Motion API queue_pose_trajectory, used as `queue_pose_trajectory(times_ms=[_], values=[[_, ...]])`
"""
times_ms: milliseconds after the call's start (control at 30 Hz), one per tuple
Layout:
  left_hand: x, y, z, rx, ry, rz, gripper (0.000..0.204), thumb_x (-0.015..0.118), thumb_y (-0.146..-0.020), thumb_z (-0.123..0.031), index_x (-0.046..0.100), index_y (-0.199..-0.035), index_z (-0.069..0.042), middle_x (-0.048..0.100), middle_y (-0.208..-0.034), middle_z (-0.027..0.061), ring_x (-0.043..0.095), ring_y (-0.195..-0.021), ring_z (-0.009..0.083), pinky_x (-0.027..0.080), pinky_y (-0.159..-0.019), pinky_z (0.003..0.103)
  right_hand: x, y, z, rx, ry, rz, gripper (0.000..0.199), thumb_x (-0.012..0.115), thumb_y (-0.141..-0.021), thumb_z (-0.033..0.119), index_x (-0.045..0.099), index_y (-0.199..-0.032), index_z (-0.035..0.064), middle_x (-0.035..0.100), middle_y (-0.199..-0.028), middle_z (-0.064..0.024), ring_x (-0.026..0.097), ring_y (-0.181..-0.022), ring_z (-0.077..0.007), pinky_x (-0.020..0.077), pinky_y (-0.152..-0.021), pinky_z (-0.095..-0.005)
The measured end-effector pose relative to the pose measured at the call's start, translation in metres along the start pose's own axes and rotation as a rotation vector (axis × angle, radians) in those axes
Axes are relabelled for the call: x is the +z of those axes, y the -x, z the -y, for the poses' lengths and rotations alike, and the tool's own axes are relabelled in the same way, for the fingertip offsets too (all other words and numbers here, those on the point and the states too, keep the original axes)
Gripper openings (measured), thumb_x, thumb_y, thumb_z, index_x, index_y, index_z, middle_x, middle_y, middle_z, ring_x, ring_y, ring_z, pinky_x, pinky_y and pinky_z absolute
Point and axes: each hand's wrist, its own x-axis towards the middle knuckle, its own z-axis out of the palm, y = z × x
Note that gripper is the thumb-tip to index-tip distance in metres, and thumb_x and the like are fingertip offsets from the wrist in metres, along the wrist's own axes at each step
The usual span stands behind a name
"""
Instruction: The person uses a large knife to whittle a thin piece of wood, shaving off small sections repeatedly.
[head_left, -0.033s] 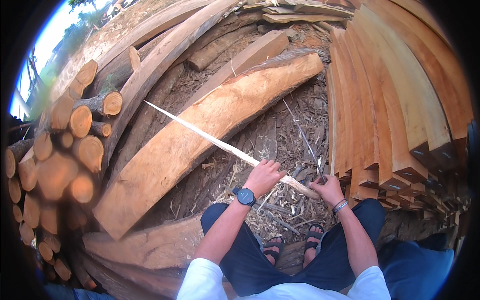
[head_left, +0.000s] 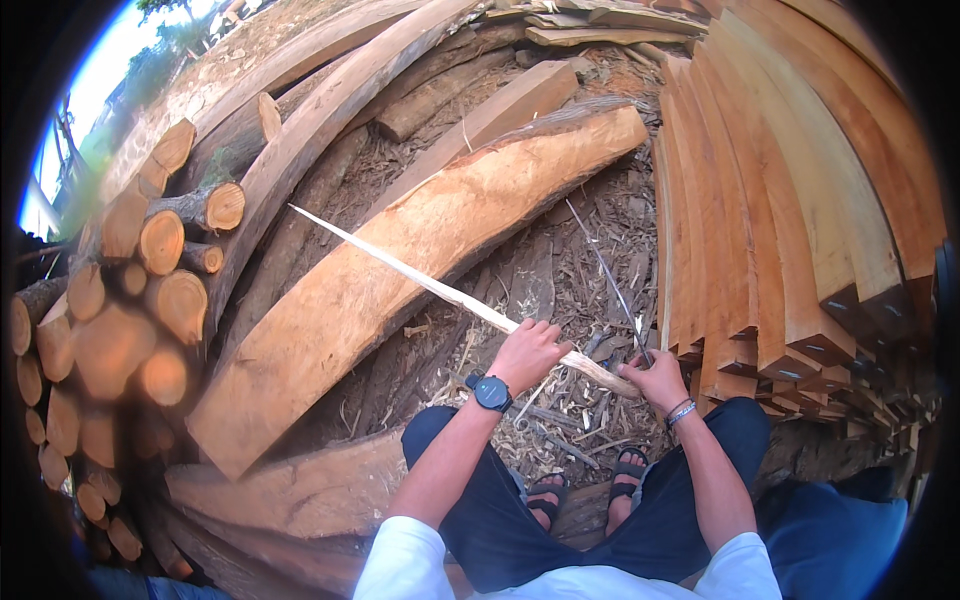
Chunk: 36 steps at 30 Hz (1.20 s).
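Note:
My left hand (head_left: 532, 352) is wrapped around a long, pale, peeled stick (head_left: 420, 278). Its thin end reaches away to the far left, across a thick sawn slab (head_left: 390, 250) with a bark edge. The thicker near end of the stick comes up to the fingers of my right hand (head_left: 655, 380). That hand is closed on the near end of a long thin blade (head_left: 607, 265), seen almost edge-on and slanting away up and left. Whether the right fingertips also press on the stick is hard to tell.
Cut logs (head_left: 180, 305) are stacked at the left. Long sawn beams (head_left: 730, 200) fill the right side, their ends near my knee. Bark and shavings (head_left: 600, 250) litter the ground. Another slab (head_left: 300, 485) lies by my left leg, and boards (head_left: 610, 35) are piled at the back.

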Motion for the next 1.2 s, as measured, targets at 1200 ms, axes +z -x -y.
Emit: queue_pose_trajectory(times_ms=[1200], values=[[0.037,-0.012,-0.043,0.102,0.027,0.19,0.011,0.062,-0.081,-0.019,0.069,-0.076,-0.013,0.064,-0.082,0.0038,0.064,-0.086,0.0212,0.043,-0.08,0.035,0.003,0.023,0.034,-0.169,0.028,0.046,0.05,0.086,-0.067,0.046,0.066,-0.082,0.002,0.064,-0.068,-0.0108,0.06,-0.064,-0.0166,0.049,-0.064,-0.0324]])
